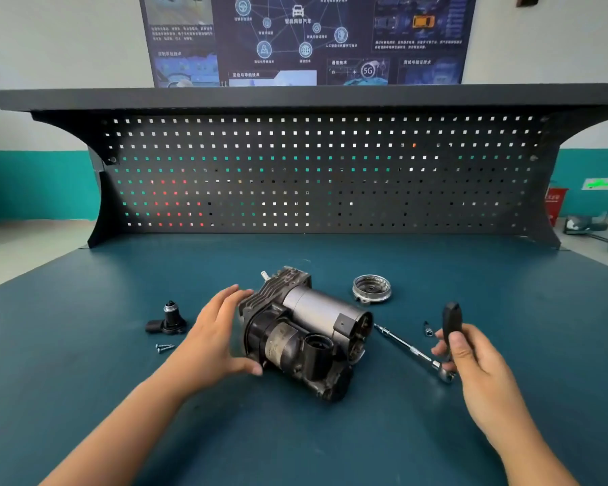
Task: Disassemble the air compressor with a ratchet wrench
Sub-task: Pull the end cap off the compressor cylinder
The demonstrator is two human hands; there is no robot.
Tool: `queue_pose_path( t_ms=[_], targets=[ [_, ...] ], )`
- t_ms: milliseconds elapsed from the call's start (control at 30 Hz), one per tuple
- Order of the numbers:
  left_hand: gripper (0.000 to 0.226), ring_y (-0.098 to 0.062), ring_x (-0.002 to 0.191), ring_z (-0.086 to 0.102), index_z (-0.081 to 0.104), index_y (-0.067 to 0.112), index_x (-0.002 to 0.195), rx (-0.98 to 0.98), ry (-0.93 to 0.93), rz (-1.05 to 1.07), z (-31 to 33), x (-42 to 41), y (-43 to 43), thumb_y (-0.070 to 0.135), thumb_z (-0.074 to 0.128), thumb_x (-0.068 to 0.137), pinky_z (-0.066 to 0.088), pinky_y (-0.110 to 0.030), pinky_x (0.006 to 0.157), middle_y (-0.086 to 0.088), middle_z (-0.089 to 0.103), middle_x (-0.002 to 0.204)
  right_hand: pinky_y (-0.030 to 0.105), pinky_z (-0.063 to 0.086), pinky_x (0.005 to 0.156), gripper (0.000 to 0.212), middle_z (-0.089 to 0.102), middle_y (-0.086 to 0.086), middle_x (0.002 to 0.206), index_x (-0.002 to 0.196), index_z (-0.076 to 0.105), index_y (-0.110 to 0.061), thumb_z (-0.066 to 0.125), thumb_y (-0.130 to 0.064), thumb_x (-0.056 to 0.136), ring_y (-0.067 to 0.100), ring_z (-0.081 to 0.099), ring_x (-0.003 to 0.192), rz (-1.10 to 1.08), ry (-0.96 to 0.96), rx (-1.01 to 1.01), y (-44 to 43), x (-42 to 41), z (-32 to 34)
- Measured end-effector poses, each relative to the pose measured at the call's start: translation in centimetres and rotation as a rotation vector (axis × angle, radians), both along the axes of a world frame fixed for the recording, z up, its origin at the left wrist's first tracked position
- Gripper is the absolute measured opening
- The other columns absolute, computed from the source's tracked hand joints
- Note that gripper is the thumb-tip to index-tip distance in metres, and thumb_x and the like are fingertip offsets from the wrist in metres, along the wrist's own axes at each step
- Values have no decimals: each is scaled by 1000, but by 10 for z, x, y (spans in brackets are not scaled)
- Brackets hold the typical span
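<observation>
Task is sitting partway through, by my read: the air compressor [306,331] is lying on its side mid-table on the blue-green mat [85,398], its right end showing open with internals exposed, and a round metal end cap [371,288] is lying off it just behind and to the right. A black fitting [169,319] and two screws [164,347] are sitting well apart on the left, so some fasteners are looking done; a small socket bit [427,327] is lying near the right hand. The finned head and the black lower housing are looking attached, so most of the strip-down is likely left. The left hand [218,331] is spreading wide over the compressor's left end, fingertips at the finned head, thumb at the lower front edge, bracing it rather than wrapping it. The right hand [471,352] is curling its fingers around the ratchet wrench [451,315], black handle sticking up above the fist, ratchet head low near the mat, long extension bar pointing toward the open end. Can't tell whether the bar tip is seating on a bolt. A pegboard [313,170] is standing behind.
</observation>
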State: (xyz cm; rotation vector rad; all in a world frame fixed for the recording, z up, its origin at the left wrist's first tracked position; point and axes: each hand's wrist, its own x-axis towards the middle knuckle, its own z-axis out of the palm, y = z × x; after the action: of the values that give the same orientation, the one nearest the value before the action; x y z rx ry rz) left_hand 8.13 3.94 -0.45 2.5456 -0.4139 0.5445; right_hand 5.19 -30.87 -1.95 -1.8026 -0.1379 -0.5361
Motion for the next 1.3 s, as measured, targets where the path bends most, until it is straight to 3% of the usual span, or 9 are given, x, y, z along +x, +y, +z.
queue_pose_path(
  t_ms=[133, 267, 533, 633, 800, 1000, 1133, 1233, 1300],
  targets=[
    [121, -17, 138, 26, 8, 36, 144, -5, 322, 13, -14, 11, 14, 45, 87, 53, 24, -29, 112, 0, 22, 151, 6, 36, 62, 13, 63, -12, 78, 83, 55, -30, 50, -25, 93, -1, 54, 72, 87, 18, -241, 7, -6, 2],
    [125, -11, 125, 40, 2, 39, 144, -151, 357, 21, -17, 18, 6, 41, 89, 54, 32, -25, 102, 7, 36, 134, 7, 35, 68, 16, 58, -9, 80, 84, 55, -35, 63, -22, 88, -6, 50, 78, 153, 28, -449, 13, -8, 2],
    [137, -25, 132, 37, -13, 38, 145, -208, 492, 65, -20, 27, -4, 38, 89, 53, 27, -42, 112, -7, 38, 144, 17, 26, 90, 36, 42, -26, 107, 112, 56, -34, 54, -57, 84, 4, 33, 110, 107, 186, -1031, 20, -1, 2],
    [135, -25, 134, 31, -12, 39, 145, -179, 453, 80, -22, 26, -7, 45, 87, 52, 25, -41, 113, -7, 35, 145, 25, 22, 100, 68, 31, -25, 129, 131, 36, -42, 49, -75, 73, 5, 24, 129, -1, 107, -993, 37, -11, 6],
    [127, -23, 132, 34, -3, 41, 147, -163, 349, 91, -23, 22, -7, 53, 83, 53, 29, -38, 111, -5, 44, 138, 33, 31, 97, 94, 44, -9, 132, 141, 20, -30, 43, -83, 67, 17, 41, 123, 0, 94, -1110, 98, -25, 3],
    [118, -25, 123, 44, 6, 32, 149, -172, 263, 200, -29, 14, -18, 48, 78, 58, 37, -33, 102, -4, 53, 128, 35, 38, 84, 78, 48, -3, 107, 109, 49, -21, 56, -80, 59, 21, 50, 102, -193, 67, -1187, 121, -15, 7],
    [103, -22, 111, 52, 18, 25, 147, -240, 212, 221, -30, 6, -26, 34, 73, 60, 43, -31, 93, -3, 59, 114, 33, 47, 51, 52, 60, -1, 58, 62, 60, -17, 84, -54, 34, 21, 61, 53, -179, -84, -1120, 121, -16, 10],
    [96, -19, 109, 49, 24, 27, 145, -262, 178, 194, -20, -3, -28, 30, 71, 62, 41, -27, 90, -1, 55, 108, 31, 43, 72, 42, 69, -2, 84, 85, 61, -21, 63, -57, 64, 20, 65, 84, -181, 11, -1050, 119, -17, 11],
    [90, -18, 104, 47, 30, 28, 144, -235, 111, 195, -3, -8, -28, 31, 71, 64, 37, -22, 85, 1, 52, 101, 26, 40, 69, 39, 69, -7, 89, 88, 60, -28, 59, -60, 66, 16, 63, 89, -177, 26, -868, 114, -19, 15]
  ],
)
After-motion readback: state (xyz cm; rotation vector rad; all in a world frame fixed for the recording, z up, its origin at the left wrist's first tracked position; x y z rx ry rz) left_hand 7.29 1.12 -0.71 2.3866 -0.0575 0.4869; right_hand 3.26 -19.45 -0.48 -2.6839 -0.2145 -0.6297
